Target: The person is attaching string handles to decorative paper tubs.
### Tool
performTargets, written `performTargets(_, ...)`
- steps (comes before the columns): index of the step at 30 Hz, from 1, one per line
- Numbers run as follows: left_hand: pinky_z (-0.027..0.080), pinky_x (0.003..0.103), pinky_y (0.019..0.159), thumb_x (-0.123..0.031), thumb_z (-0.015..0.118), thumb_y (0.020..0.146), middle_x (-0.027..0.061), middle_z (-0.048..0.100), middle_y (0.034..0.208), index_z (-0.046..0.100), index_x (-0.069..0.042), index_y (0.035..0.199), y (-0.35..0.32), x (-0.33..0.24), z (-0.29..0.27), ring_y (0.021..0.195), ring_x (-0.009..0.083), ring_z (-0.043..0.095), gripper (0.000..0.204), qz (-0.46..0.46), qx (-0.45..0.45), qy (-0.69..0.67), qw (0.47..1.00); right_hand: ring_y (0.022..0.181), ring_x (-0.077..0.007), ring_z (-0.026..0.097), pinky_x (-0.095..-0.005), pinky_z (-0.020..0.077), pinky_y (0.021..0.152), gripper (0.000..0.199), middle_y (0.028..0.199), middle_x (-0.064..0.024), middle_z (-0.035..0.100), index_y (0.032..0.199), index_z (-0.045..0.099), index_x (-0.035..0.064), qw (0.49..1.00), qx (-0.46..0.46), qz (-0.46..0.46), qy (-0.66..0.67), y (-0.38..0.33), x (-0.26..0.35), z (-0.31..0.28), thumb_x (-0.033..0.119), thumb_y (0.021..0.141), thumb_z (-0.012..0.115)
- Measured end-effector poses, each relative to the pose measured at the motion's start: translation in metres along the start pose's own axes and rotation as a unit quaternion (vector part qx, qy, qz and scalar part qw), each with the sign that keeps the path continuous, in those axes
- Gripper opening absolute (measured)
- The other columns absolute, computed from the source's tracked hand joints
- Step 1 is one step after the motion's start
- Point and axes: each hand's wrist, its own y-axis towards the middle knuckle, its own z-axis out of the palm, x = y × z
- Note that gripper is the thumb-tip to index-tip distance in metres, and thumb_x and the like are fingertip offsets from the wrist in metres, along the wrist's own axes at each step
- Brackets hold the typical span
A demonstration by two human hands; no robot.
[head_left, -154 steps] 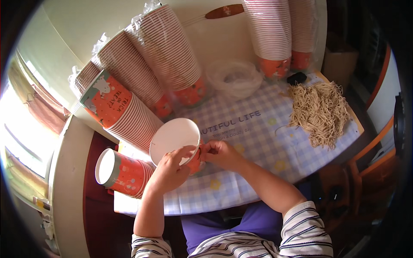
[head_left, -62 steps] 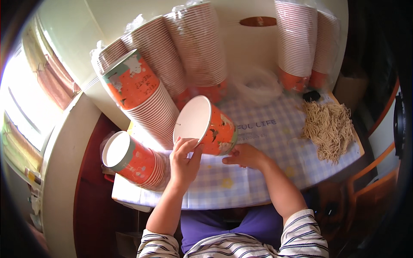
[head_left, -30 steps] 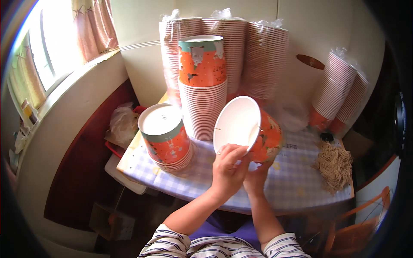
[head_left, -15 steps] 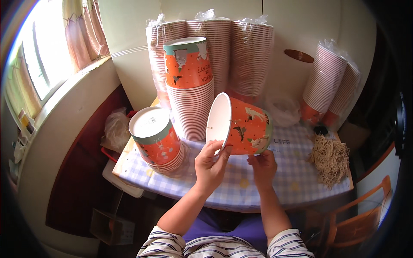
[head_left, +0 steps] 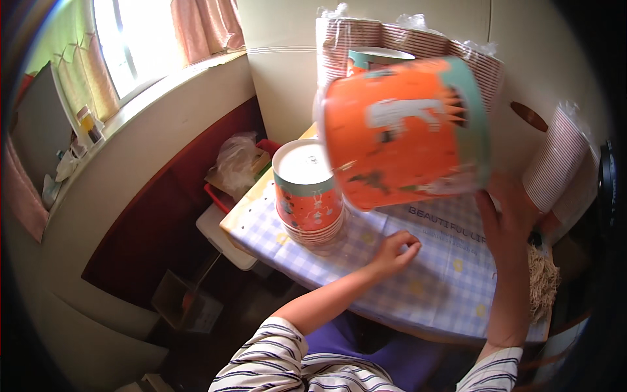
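Note:
A large orange paper bucket [head_left: 405, 130] with a green band and cartoon animals is raised on its side, close to the camera and slightly blurred. My right hand [head_left: 509, 212] grips it at its green base end, fingers partly hidden. Below it, over the checked tablecloth [head_left: 366, 287], my left hand [head_left: 395, 253] is curled closed, apart from the bucket, with nothing visible in it. Left of the raised bucket stands a short stack of upside-down buckets [head_left: 307, 196], white bottom up. Behind, a taller stack [head_left: 379, 55] is mostly hidden by the raised bucket.
Plastic-wrapped bucket stacks [head_left: 349, 42] line the table's back, and more wrapped stacks [head_left: 558, 160] stand at the right. A bundle of beige strings [head_left: 543, 281] lies at the right edge. Beyond the left edge sit a red container [head_left: 219, 196] and a plastic bag [head_left: 238, 160].
My right hand has lifted the bucket up toward the camera. The left hand has let go of its rim and dropped lower, closed. The view has turned left.

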Motion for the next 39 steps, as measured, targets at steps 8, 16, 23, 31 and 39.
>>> performTargets(8,0.046,0.038,0.068,-0.007,0.065,0.076,0.0109,0.060,0.075,0.061,-0.003,0.078,0.024,0.018,0.017,0.074,0.0285,0.058,0.006,0.157,0.019,0.121,0.980,0.073,-0.0267,0.065,-0.0360,0.0542,0.063,0.012,0.079,-0.0111,0.062,0.083,0.060,0.0026,0.965,0.087,-0.241,0.049,0.085,-0.001,0.108,0.003,0.071,0.057)
performTargets(16,0.045,0.041,0.068,-0.011,0.063,0.075,0.0123,0.058,0.073,0.061,-0.002,0.076,0.023,0.025,0.017,0.074,0.0312,0.058,0.010,0.103,0.006,0.103,0.989,0.064,-0.0222,0.064,-0.0326,0.0525,0.059,0.006,0.071,-0.0059,0.059,0.072,0.055,0.0076,0.942,0.193,-0.271,0.037,0.083,0.015,0.163,0.004,0.071,0.059)
performTargets(23,0.045,0.041,0.068,-0.010,0.060,0.075,0.0137,0.058,0.073,0.061,-0.001,0.076,0.024,0.018,0.017,0.074,0.0320,0.058,0.009,0.086,0.005,0.094,0.992,0.067,-0.0242,0.061,-0.0357,0.0499,0.063,0.006,0.069,-0.0069,0.057,0.073,0.055,0.0067,0.935,0.217,-0.280,0.015,0.080,0.013,0.176,0.003,0.069,0.057)
performTargets(31,0.046,0.041,0.068,-0.011,0.060,0.076,0.0142,0.059,0.074,0.062,0.000,0.075,0.025,0.019,0.017,0.074,0.0325,0.058,0.011,0.067,0.010,0.103,0.992,0.066,-0.0215,0.060,-0.0336,0.0487,0.062,0.005,0.070,-0.0049,0.057,0.073,0.056,0.0082,0.925,0.219,-0.310,-0.016,0.072,0.020,0.183,0.007,0.069,0.058)
performTargets(39,0.045,0.042,0.068,-0.012,0.060,0.077,0.0141,0.058,0.073,0.060,-0.001,0.073,0.023,0.017,0.017,0.073,0.0324,0.057,0.012,0.074,-0.008,0.102,0.992,0.068,-0.0184,0.060,-0.0307,0.0481,0.064,0.004,0.072,-0.0036,0.058,0.074,0.057,0.0090,0.917,0.234,-0.320,-0.041,0.066,0.025,0.187,0.009,0.071,0.060)
